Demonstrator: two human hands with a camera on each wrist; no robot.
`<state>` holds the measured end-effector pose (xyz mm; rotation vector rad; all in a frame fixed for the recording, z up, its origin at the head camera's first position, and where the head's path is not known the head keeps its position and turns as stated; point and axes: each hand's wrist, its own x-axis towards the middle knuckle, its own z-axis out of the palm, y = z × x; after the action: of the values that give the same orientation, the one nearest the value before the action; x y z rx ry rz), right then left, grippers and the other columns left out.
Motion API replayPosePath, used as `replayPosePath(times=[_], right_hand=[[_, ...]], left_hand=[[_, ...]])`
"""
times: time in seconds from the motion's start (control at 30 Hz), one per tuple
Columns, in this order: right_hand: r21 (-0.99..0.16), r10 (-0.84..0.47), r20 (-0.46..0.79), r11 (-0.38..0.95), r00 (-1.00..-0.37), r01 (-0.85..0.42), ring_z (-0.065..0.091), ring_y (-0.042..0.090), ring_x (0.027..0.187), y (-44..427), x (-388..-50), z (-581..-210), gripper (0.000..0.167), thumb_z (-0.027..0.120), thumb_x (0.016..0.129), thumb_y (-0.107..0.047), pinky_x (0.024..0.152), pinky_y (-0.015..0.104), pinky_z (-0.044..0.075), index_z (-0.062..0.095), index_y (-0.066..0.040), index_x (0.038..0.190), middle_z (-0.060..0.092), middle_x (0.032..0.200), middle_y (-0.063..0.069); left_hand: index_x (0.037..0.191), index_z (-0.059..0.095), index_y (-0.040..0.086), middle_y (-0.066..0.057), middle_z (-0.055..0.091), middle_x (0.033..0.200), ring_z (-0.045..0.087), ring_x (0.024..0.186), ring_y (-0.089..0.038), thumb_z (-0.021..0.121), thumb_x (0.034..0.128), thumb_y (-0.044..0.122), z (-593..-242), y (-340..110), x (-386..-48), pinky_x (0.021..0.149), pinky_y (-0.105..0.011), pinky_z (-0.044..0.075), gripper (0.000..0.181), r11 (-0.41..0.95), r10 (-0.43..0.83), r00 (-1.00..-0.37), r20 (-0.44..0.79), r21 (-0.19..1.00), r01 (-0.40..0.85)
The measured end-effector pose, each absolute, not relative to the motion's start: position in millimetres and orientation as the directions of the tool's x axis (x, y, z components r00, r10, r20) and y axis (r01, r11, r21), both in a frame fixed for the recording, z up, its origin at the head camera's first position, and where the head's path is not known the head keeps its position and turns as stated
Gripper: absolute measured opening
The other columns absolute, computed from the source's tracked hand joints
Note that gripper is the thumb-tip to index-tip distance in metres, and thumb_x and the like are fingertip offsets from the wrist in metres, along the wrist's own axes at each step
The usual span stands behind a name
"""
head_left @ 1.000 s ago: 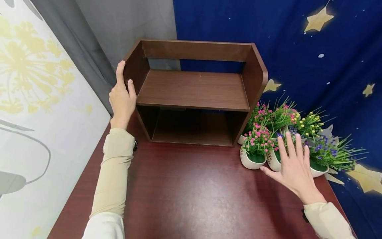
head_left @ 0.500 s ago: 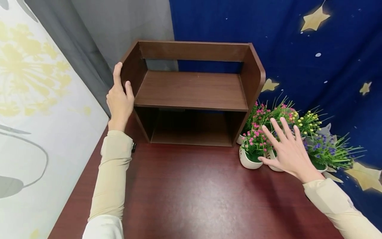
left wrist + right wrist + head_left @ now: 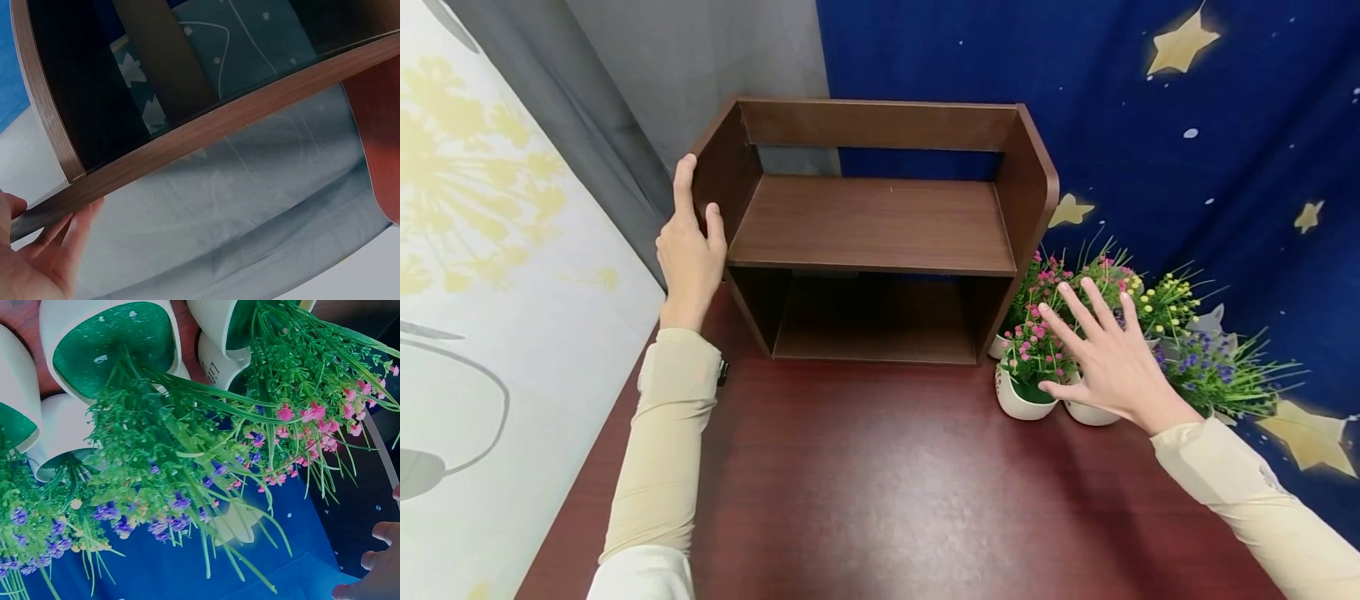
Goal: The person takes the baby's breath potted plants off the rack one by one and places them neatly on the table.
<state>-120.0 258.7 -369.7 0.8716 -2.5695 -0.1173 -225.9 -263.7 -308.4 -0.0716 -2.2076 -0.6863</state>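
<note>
A dark brown two-tier desktop shelf [image 3: 880,225] stands on the table. Its left side panel lies between the thumb and fingers of my left hand [image 3: 688,258]; the left wrist view shows this hand [image 3: 53,269] gripping the panel's edge. My right hand [image 3: 1108,367] hovers with spread fingers over a group of potted artificial plants, holding nothing. Nearest it is a pink-flowered plant [image 3: 1036,350] in a white pot [image 3: 1024,405]. Purple flowers [image 3: 178,509] and white pots [image 3: 47,350] show close in the right wrist view. The right hand hides part of the group.
The reddish-brown table [image 3: 880,483] extends in front of the shelf. A yellow-flowered plant [image 3: 1168,304] and a purple-flowered one [image 3: 1217,367] stand at the right. Behind hangs a blue star-patterned curtain [image 3: 1120,100], with a grey curtain [image 3: 700,50] and a white patterned panel [image 3: 512,250] leftward.
My right hand has moved left and up over the plants, and its fingers have spread wider. The left hand keeps its hold on the shelf. The head view has shifted slightly.
</note>
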Motion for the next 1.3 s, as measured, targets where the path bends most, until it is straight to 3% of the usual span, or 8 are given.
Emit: replayPosePath(times=[0.5,0.8,0.93,1.0,1.07,1.17,1.23,1.3], right_hand=[[0.193,-0.592,0.364,0.803,-0.719,-0.564,0.004,0.035,0.139,259,-121,-371,0.108,0.057,0.063,-0.074,0.103,0.062,0.000,0.023,-0.018,0.149,0.008,0.154,0.012],[0.180,-0.581,0.370,0.811,-0.725,-0.557,0.004,0.035,0.139,258,-112,-369,0.107,0.050,0.065,-0.078,0.103,0.061,0.000,0.024,-0.017,0.149,0.009,0.154,0.011],[0.175,-0.564,0.367,0.823,-0.740,-0.541,0.003,0.034,0.139,258,-111,-370,0.107,0.049,0.065,-0.077,0.104,0.060,-0.001,0.019,-0.019,0.150,0.008,0.155,0.010],[0.173,-0.560,0.371,0.826,-0.741,-0.537,0.003,0.034,0.139,259,-111,-370,0.107,0.049,0.065,-0.077,0.104,0.059,-0.001,0.019,-0.020,0.150,0.009,0.155,0.010],[0.171,-0.559,0.374,0.826,-0.740,-0.537,0.003,0.034,0.139,259,-111,-371,0.107,0.048,0.065,-0.077,0.104,0.059,-0.001,0.020,-0.019,0.150,0.009,0.155,0.010],[0.165,-0.561,0.383,0.823,-0.734,-0.543,0.003,0.034,0.139,260,-111,-371,0.106,0.049,0.066,-0.076,0.104,0.060,-0.001,0.022,-0.018,0.150,0.010,0.154,0.010],[0.161,-0.562,0.384,0.822,-0.733,-0.546,0.004,0.034,0.139,260,-111,-371,0.105,0.049,0.066,-0.076,0.103,0.060,-0.001,0.022,-0.018,0.150,0.010,0.154,0.010],[0.158,-0.562,0.386,0.821,-0.731,-0.548,0.004,0.034,0.139,260,-111,-372,0.104,0.049,0.067,-0.076,0.103,0.060,-0.001,0.022,-0.018,0.150,0.010,0.154,0.010]], left_hand=[[0.149,0.013,0.038,-0.014,0.038,0.052,0.030,0.042,-0.029,0.048,0.0928,0.015,-297,-274,-214,0.042,-0.040,0.024,0.070,0.876,-0.052,-0.771,0.635,0.400,0.271],[0.149,0.019,0.034,-0.009,0.037,0.048,0.024,0.036,-0.023,0.054,0.0896,0.026,-311,-280,-192,0.037,-0.037,0.020,0.069,0.950,0.032,-0.723,0.690,0.205,0.237],[0.149,0.017,0.036,-0.028,0.060,0.080,0.030,0.035,-0.029,0.057,0.0853,0.039,-324,-283,-180,0.033,-0.037,0.021,0.075,0.979,0.054,-0.733,0.678,0.109,0.173],[0.148,0.017,0.038,-0.035,0.054,0.110,0.046,0.048,-0.041,0.057,0.0827,0.047,-333,-286,-176,0.034,-0.044,0.027,0.078,0.985,0.066,-0.741,0.668,0.073,0.154],[0.147,0.019,0.040,-0.038,0.040,0.130,0.054,0.078,-0.052,0.056,0.0783,0.058,-343,-287,-172,0.046,-0.055,0.037,0.080,0.989,0.083,-0.748,0.659,0.040,0.145],[0.145,0.024,0.042,-0.036,0.017,0.144,0.032,0.123,-0.055,0.053,0.0691,0.073,-358,-286,-169,0.077,-0.068,0.035,0.087,0.984,0.134,-0.744,0.655,-0.002,0.176],[0.145,0.026,0.043,-0.031,0.005,0.148,0.017,0.132,-0.050,0.048,0.0634,0.082,-367,-282,-166,0.088,-0.070,0.027,0.093,0.977,0.191,-0.728,0.658,-0.054,0.208],[0.144,0.026,0.044,-0.027,-0.003,0.150,0.007,0.135,-0.047,0.045,0.0603,0.086,-373,-277,-163,0.089,-0.071,0.024,0.096,0.965,0.245,-0.721,0.649,-0.092,0.245]])
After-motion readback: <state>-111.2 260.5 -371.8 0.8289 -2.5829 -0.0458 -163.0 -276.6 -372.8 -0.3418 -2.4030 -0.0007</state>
